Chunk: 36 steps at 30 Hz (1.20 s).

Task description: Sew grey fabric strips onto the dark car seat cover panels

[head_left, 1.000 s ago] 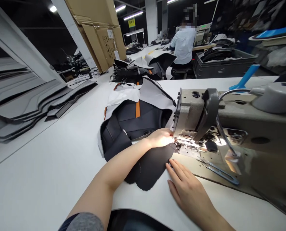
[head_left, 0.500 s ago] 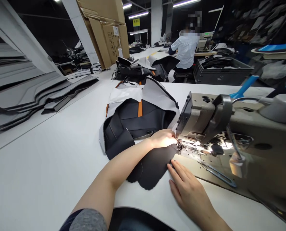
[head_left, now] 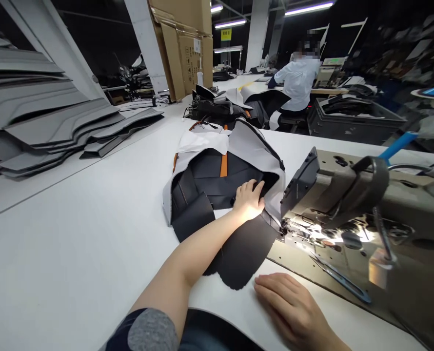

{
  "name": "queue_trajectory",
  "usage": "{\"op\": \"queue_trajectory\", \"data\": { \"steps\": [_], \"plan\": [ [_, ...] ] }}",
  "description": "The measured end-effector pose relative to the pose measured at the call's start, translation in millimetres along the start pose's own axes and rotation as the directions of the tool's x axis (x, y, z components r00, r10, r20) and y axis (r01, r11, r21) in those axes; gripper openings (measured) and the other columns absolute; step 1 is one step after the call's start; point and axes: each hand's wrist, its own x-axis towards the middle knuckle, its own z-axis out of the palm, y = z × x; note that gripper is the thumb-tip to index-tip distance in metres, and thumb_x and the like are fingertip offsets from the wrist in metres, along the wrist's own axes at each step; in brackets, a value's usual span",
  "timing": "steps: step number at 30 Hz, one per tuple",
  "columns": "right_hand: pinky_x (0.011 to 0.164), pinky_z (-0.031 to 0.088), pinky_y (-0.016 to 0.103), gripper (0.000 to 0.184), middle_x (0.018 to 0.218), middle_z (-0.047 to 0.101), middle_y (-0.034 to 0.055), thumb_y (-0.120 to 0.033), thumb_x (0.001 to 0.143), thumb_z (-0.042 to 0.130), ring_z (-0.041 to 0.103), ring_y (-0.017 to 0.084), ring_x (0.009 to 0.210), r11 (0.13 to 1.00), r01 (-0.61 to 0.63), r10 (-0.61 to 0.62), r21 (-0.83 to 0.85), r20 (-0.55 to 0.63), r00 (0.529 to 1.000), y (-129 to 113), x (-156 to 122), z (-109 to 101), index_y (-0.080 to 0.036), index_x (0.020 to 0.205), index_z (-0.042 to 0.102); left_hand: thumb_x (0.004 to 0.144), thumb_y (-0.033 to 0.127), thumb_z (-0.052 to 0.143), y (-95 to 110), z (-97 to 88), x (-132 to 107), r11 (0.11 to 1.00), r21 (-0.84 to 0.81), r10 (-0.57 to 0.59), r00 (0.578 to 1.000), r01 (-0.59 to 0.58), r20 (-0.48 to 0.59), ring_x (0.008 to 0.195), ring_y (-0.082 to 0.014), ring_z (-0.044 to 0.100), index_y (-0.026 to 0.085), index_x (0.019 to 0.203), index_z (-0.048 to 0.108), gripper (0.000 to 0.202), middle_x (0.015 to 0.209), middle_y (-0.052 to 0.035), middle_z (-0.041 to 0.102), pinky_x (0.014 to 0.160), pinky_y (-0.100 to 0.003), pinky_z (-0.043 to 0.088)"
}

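Note:
A black leather-like sewn cover [head_left: 206, 185] with pale grey backing and an orange strip lies on the white table, one flap towards me. My left hand [head_left: 249, 201] reaches across the flap into the hollow of the cover, fingers apart and resting on the black material; no grip on it shows. Close to the right of the flap is the sewing machine [head_left: 334, 195], its lit needle area beside the cover's edge. My right hand [head_left: 293, 304] rests on the table near the flap's lower right edge, fingers extended, nothing in it.
Blue-handled thread snips [head_left: 343, 280] lie on the machine bed. Stacked grey panels [head_left: 56, 112] stand at the left. Behind are more cover pieces [head_left: 235, 102], a cardboard box [head_left: 187, 53], a grey crate [head_left: 352, 122] and a seated person [head_left: 299, 80].
My left hand has moved from the needle area up and left into the cover. My right hand has come off the flap's edge and dropped onto the table. The view has shifted left.

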Motion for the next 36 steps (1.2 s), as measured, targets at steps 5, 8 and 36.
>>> {"op": "queue_trajectory", "data": {
  "steps": [5,8,36],
  "plan": [
    [0.068,0.053,0.031,0.033,0.088,0.067,0.0067,-0.004,0.086,0.039,0.063,0.017,0.077,0.996,-0.091,0.091,0.006,-0.015,0.996,0,-5,6,-0.017,0.109,0.058,0.087,0.032,0.047,3,3.6,4,0.992,0.072,-0.114,0.989,0.107,0.099,0.130,-0.0348,0.032,0.023,0.147,0.022,0.066,0.142,-0.0176,0.035,0.105,-0.054,0.026],
    [0.067,0.053,0.029,0.032,0.087,0.067,0.0067,-0.004,0.086,0.041,0.064,0.017,0.077,0.994,-0.104,0.102,-0.041,-0.055,0.993,-2,-6,8,-0.017,0.108,0.059,0.085,0.034,0.049,3,-3.7,-4,0.988,0.106,-0.124,0.981,0.108,0.148,0.131,-0.0392,0.031,0.024,0.147,0.020,0.070,0.143,-0.0186,0.036,0.103,-0.060,0.024],
    [0.076,0.057,0.036,0.085,0.128,0.056,0.0163,-0.041,0.087,0.056,0.062,0.024,0.105,0.569,-0.484,0.473,0.666,0.216,0.854,-10,82,37,-0.019,0.149,0.002,0.081,0.026,0.050,74,-99.8,-160,0.872,-0.449,0.489,0.387,-0.193,0.782,0.085,-0.0154,0.065,0.024,0.093,0.070,0.023,0.097,0.0025,0.070,0.061,-0.024,0.050]
  ]
}}
